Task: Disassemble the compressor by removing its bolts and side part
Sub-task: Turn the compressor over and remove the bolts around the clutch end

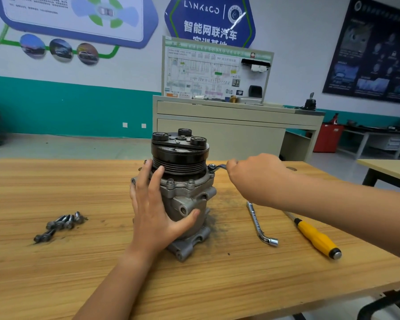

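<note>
Right, bracing the upright compressor at frame centre with the left hand, spread wide and flat against its frame-left side. Gripping the wrench in the right hand, fist closed, right of centre. Runs level, leftward from fist to the flange bolt on the compressor's right edge; likely a sideways pull.

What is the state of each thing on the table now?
Compressor: upright, steadied by left hand.
Wrench: engaged on the compressor, gripped by right hand.
Front bolts: in place.
Loose bolts: removed, lying left.
Socket wrench: lying unused.
Screwdriver: lying unused.
</note>
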